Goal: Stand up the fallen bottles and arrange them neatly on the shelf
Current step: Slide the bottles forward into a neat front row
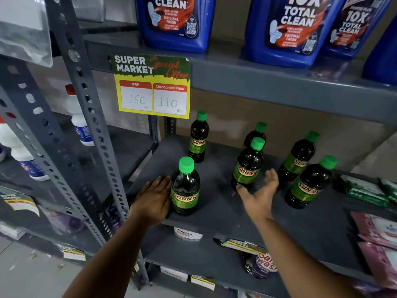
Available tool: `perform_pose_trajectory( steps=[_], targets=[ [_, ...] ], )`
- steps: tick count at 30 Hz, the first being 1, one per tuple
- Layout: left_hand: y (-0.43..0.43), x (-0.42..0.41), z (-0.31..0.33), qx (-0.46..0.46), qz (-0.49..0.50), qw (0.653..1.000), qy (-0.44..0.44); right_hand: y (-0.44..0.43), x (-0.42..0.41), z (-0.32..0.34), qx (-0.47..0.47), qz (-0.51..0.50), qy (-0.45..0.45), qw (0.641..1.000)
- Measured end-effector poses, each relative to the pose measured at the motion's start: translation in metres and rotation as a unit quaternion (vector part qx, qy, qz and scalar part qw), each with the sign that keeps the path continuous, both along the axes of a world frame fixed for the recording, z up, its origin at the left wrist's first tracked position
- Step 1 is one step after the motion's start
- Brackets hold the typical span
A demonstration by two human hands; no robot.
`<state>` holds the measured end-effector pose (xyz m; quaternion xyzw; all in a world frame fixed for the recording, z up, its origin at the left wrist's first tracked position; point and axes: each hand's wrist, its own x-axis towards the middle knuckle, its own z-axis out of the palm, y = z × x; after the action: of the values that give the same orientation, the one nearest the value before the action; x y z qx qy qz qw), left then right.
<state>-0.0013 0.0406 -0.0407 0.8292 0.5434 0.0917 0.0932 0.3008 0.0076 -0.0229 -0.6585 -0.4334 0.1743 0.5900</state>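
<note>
Several dark bottles with green caps and green "SUNNY" labels stand upright on the grey shelf [217, 211]. The front-left bottle [185, 188] has my left hand [153, 201] flat against its left side, fingers together. A middle bottle [249, 164] stands in front of another [256, 132]. My right hand [261, 194] is open just right of the middle bottle's base, thumb touching it. One bottle [198, 137] stands at the back left. Two more [299, 157] [309, 183] stand at the right.
Blue toilet-cleaner jugs [294, 29] fill the shelf above, and a price card [152, 87] hangs from its edge. Green packets [365, 190] and pink packs [380, 239] lie at the right. A perforated upright post [96, 125] rises at left, with white bottles [79, 119] behind.
</note>
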Motion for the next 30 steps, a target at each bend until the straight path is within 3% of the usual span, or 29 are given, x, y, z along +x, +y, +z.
perform_pose_trajectory(
  steps=[2,4,11,30],
  targets=[
    [0.001,0.000,-0.001,-0.005,0.001,1.000,0.000,0.012,0.019,0.005,-0.053,0.097,0.000,0.994],
    [0.002,0.000,-0.001,-0.008,0.001,1.000,0.003,0.022,0.031,0.009,-0.085,0.130,-0.027,0.988],
    [0.000,0.000,-0.001,-0.006,0.008,1.000,-0.001,0.027,0.023,0.012,-0.150,0.056,-0.056,0.985],
    [-0.003,0.002,0.007,-0.011,0.000,1.000,0.020,-0.068,-0.005,0.003,-0.144,0.104,-0.062,0.982]
  ],
)
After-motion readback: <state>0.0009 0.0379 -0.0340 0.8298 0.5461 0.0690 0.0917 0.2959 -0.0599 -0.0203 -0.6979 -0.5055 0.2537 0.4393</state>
